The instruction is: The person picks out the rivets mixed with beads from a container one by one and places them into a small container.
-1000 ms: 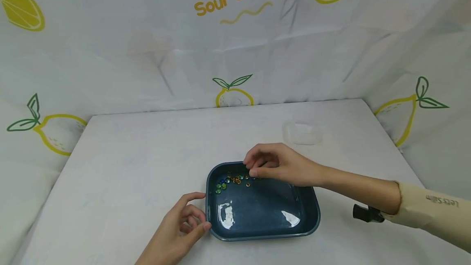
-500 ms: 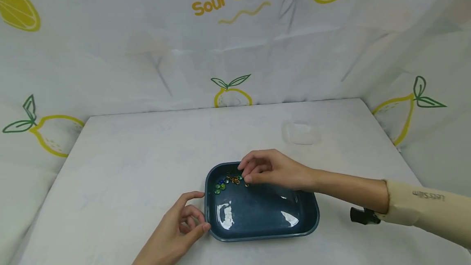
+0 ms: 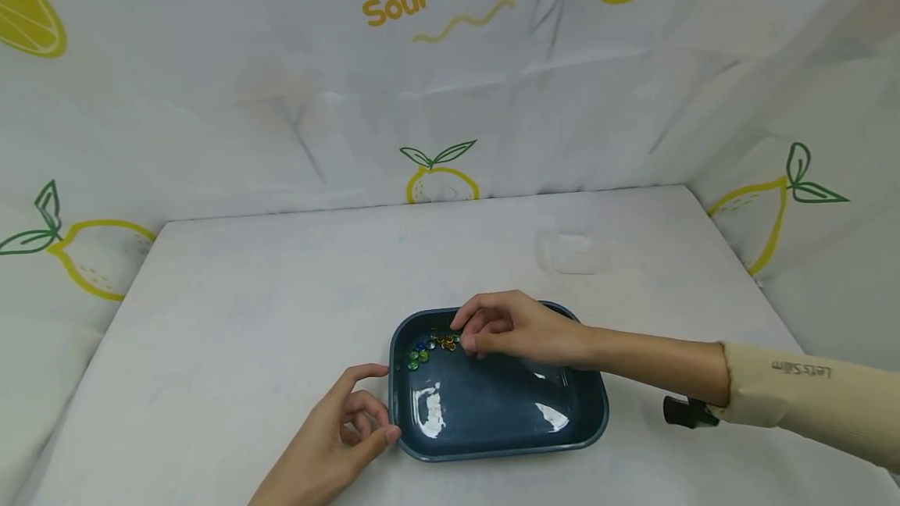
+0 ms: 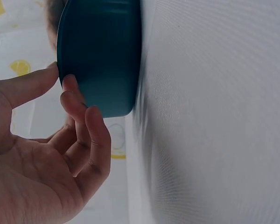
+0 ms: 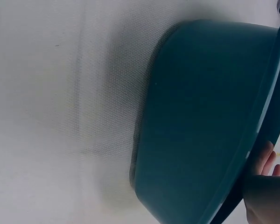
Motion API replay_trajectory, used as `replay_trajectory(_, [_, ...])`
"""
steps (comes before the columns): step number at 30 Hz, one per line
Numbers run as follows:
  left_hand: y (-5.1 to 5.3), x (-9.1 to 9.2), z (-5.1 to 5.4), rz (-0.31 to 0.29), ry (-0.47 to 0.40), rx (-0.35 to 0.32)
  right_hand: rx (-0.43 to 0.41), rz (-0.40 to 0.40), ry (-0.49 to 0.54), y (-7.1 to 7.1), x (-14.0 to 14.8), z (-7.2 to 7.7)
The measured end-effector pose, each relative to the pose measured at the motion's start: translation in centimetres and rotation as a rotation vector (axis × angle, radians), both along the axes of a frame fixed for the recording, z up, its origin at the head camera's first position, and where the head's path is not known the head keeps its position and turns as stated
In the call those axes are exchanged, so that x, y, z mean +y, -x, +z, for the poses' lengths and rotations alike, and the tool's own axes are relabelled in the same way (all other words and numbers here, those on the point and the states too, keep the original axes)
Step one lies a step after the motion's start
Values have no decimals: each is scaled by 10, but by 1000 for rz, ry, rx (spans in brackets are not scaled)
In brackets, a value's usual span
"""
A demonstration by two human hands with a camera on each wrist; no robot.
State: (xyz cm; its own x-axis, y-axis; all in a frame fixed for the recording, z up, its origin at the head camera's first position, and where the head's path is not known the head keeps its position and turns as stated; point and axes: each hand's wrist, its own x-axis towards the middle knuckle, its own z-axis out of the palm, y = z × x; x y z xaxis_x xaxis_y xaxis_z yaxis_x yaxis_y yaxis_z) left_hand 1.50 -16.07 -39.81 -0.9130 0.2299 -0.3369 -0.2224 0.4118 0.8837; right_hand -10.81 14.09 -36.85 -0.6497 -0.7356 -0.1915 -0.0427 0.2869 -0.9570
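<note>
A dark blue-green tray (image 3: 492, 457) with high walls stands on the white table. Along its far left inner side lie several small glass beads, amber ones (image 3: 448, 343) beside green ones (image 3: 414, 365) and a few blue. My left hand (image 3: 333, 432) touches the tray's left side from outside with thumb and index finger, its other fingers loosely bent. In the left wrist view, fingertips of that hand (image 4: 46, 179) meet the tray's rim and outer wall. My right hand (image 3: 516, 326) reaches inside over the beads, thumb and bent fingers close together; whether a bead is between them is hidden.
A clear plastic container (image 3: 574, 254) stands on the white tabletop (image 3: 281, 287) behind the tray, to the right. A lemon-printed cloth (image 3: 316, 100) hangs behind and at both sides. Under the right forearm a small black device (image 3: 689, 412) is strapped.
My right hand has moved down and slightly left among the beads. A single amber bead that lay apart near its thumb is no longer seen. My left hand keeps its place at the tray.
</note>
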Motion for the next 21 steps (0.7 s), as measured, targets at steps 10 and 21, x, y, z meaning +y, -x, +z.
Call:
replay_trajectory(10, [-1,-1,0,-7,-23,2,50,13,-20,1,-3,-9])
replay_trajectory(21, [-2,2,1,18,-7,-25,10,-2,-50,-3,-3,-19])
